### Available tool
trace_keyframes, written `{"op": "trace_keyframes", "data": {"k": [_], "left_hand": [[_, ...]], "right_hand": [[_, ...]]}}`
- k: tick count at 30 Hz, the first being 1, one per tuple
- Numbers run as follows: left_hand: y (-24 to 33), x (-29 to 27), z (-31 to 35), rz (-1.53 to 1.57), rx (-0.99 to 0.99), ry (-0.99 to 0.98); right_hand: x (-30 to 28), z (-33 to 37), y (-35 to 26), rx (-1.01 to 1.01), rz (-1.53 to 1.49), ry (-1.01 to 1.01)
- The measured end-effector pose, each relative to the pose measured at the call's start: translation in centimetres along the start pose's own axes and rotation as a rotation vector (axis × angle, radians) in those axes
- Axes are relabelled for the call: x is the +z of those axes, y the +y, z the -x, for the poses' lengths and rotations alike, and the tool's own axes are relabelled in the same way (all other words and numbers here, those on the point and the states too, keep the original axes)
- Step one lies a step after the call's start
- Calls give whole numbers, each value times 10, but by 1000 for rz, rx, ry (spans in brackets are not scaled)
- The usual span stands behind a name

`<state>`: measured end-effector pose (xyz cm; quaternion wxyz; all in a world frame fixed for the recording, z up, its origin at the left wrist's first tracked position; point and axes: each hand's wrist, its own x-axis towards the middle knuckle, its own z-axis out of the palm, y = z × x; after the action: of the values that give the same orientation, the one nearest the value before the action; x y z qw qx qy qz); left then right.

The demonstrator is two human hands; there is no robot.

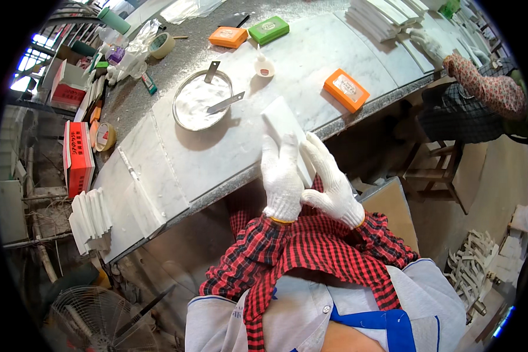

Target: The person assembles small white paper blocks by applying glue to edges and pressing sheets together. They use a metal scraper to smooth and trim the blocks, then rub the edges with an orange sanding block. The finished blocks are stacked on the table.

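Note:
My left hand, in a white knitted glove, lies over a white flat strip of stone or tile at the table's front edge. Its fingers are stretched out and slightly spread along the strip; its thumb is hidden. My right hand, gloved the same way, is beside the strip's right edge, its fingers stretched and its thumb apart, pointing towards the left hand. One end of the strip reaches past the table edge towards me. Beyond it stands a metal bowl of white paste with two flat metal blades, and a small white squeeze bottle.
Orange boxes and a green box lie on the table. Thin white strips stand at the left end, near a red box. A co-worker's arm is at the far right. A fan stands lower left.

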<state>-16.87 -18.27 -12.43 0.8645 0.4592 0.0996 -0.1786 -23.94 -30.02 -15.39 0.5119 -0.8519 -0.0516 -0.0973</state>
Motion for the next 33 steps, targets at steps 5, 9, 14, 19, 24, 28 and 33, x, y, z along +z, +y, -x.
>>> {"op": "trace_keyframes", "data": {"k": [5,9,14,19,24,28,33], "left_hand": [[1,0,6,-80,200,-151],[22,-25,7,-420,267,-109],[61,-75,-14,-583,242,-195],[81,-107,-11,-313,-36,-198],[72,-126,-11,-276,81,-86],[63,-138,-12,-243,180,-3],[43,-156,-26,-130,283,42]], "right_hand": [[-3,-9,9,352,-795,-135],[-12,-15,9,458,-1088,-205],[3,-18,25,547,-1179,-438],[18,-35,33,528,-1169,-531],[20,-51,23,558,-962,-437],[-4,-69,4,726,-445,-453],[-2,-117,-31,342,74,-77]]}}
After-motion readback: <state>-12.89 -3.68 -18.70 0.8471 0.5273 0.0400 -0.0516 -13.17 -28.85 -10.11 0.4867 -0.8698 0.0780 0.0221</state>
